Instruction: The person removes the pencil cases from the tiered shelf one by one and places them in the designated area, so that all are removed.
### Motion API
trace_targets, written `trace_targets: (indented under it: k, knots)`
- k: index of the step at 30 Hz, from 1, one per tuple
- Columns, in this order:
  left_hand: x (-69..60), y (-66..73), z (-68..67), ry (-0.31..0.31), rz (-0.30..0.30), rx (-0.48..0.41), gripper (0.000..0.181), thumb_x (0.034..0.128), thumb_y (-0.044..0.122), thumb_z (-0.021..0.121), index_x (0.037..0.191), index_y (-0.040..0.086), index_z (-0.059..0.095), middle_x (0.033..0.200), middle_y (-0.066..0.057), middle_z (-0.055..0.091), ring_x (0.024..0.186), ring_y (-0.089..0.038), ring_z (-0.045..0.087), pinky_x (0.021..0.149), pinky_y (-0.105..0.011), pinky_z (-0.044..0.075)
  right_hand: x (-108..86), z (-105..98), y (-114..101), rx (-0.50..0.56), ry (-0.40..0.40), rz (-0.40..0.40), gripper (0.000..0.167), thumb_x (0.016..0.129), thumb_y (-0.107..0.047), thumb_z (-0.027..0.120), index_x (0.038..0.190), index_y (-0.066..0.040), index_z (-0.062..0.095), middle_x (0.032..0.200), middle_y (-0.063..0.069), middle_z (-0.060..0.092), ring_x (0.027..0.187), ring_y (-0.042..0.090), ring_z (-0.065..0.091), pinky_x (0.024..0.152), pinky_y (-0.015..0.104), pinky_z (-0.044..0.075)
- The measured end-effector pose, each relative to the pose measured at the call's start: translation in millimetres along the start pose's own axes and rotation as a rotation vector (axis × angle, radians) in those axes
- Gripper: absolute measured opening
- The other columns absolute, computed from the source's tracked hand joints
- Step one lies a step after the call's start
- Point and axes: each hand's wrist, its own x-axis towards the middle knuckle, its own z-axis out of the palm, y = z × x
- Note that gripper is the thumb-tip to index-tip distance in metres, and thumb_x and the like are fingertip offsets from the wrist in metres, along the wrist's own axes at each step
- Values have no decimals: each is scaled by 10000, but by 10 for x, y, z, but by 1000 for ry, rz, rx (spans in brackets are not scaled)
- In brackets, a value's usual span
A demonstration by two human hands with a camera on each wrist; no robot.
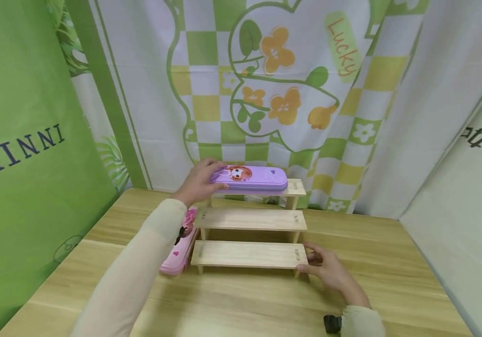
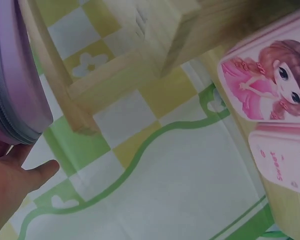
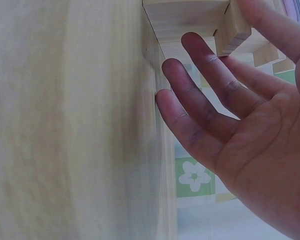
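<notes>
A purple pencil case [image 1: 253,179] with a cartoon girl lies lengthwise on the top tier of a three-step wooden stand [image 1: 251,220]. My left hand [image 1: 200,182] grips its left end, thumb at the front and fingers at the back; in the left wrist view, the zipped end of the case [image 2: 22,100] shows above that hand. At the right end of the lowest tier, my right hand [image 1: 329,269] holds the board's edge between thumb and fingers. The right wrist view shows the other fingers [image 3: 195,105] extended beneath the stand.
A pink pencil case [image 1: 175,257] lies on the wooden table [image 1: 241,309] left of the stand; the left wrist view shows two pink cases there, one with a girl [image 2: 270,82] and one marked "Sweet" [image 2: 280,160]. A patterned curtain [image 1: 207,70] hangs close behind.
</notes>
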Motion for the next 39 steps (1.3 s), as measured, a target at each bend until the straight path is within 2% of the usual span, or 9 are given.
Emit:
trace_targets:
  k: [8,16,20,27,31,36,39]
  knots:
    - [-284,-27,-177,71,31,4,616,857,258,794,1399,66,571,1423,-179,524,1332,-372,476,1177,-547,333,27,-63,-9,-31,-5,-23,775,853,-208,806,1470,62,424,1087,135,736,1029,252,674,906,406,544]
    - [-738,-155,-370,212,78,16,586,811,171,827,1340,38,613,1359,-217,556,1277,-400,511,1132,-563,373,21,-85,3,-37,1,-37,771,862,-208,801,1469,73,418,1069,140,740,1010,234,678,855,298,534]
    - [-1075,-204,-493,294,46,25,600,780,141,847,1323,34,617,1350,-225,557,1248,-417,519,1081,-591,406,14,-70,13,-40,0,-16,770,862,-222,802,1474,51,424,1071,120,742,1018,216,677,867,283,532]
    - [-1750,-365,-662,439,-49,64,605,728,73,864,1284,13,633,1315,-246,563,1207,-453,508,1018,-649,375,-1,-58,3,-36,-15,-32,778,867,-222,795,1473,74,407,1092,160,736,1027,253,682,879,325,537]
    - [-2107,-438,-719,475,-101,82,610,711,41,863,1276,5,638,1303,-249,561,1195,-453,499,975,-634,379,3,-44,-4,-21,-26,-21,785,867,-221,794,1476,77,400,1099,162,736,1028,246,681,857,280,533]
    - [-2484,-486,-739,507,-150,97,617,686,7,866,1261,-15,642,1287,-251,562,1172,-440,499,936,-554,374,5,-29,-20,-16,-33,-19,792,866,-224,795,1480,76,395,1094,154,737,1028,246,678,842,268,534]
    - [-2708,-521,-733,518,-203,105,622,689,1,864,1269,-19,639,1290,-248,558,1152,-427,506,928,-497,370,10,-13,-31,-18,-31,-27,789,860,-219,799,1475,75,402,1087,150,738,1019,244,681,835,258,534]
